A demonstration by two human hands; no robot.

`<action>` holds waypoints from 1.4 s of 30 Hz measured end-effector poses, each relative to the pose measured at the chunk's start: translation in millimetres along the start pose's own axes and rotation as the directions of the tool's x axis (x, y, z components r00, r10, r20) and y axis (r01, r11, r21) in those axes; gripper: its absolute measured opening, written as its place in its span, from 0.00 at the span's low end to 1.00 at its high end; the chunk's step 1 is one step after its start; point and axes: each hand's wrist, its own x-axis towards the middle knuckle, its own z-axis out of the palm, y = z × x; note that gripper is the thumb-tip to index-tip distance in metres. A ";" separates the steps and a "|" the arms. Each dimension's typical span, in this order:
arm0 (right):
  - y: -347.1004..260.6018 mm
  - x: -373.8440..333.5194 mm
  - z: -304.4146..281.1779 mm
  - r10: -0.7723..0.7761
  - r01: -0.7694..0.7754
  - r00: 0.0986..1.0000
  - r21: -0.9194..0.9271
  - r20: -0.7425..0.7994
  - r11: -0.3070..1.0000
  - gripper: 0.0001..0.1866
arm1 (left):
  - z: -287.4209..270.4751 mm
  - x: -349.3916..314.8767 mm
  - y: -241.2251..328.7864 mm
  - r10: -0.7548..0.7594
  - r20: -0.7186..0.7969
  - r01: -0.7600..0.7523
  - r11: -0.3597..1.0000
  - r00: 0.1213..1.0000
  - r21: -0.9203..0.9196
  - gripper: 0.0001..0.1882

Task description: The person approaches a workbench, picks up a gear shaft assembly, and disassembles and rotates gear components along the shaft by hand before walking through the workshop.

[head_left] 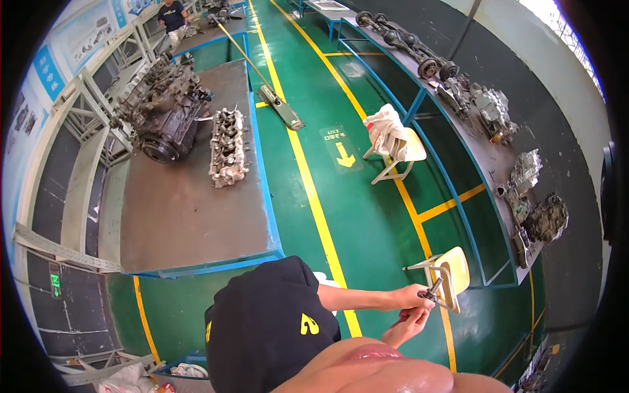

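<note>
My left arm stretches out to the right from a black sleeve. At its end, my left hand (413,297) is closed around a small metal part with a short shaft (433,287); its exact kind is too small to tell. Just below it is my right hand (407,323), with its fingers curled in close to the left hand. Whether the right fingers grip the same part or something else is hidden. Both hands appear in front of a small chair with a yellowish seat (456,270).
On the left, a brown-topped workbench (196,229) bears an engine (171,108) and a cylinder head (229,147). A long-handled floor jack (282,108) stands in the aisle. Another chair holds a cloth (385,128). Gearbox parts (495,112) line the right bench. A person (173,18) is far left.
</note>
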 end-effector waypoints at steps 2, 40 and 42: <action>5.4 30.3 -14.8 -0.015 0.015 1.000 0.017 -0.026 1.000 0.12 | 3.1 40.7 -2.2 -0.001 0.047 0.000 1.000 0.999 0.013 0.13; -240.1 137.7 -775.2 -0.377 0.127 0.195 -0.358 -0.906 0.925 0.16 | 786.0 363.3 -371.1 -0.527 0.850 0.716 0.589 -0.009 0.374 0.29; -266.1 134.2 -785.9 -0.357 0.073 0.091 -0.351 -0.930 0.933 0.23 | 817.6 359.5 -385.0 -0.452 0.870 0.761 0.490 -0.196 0.426 0.28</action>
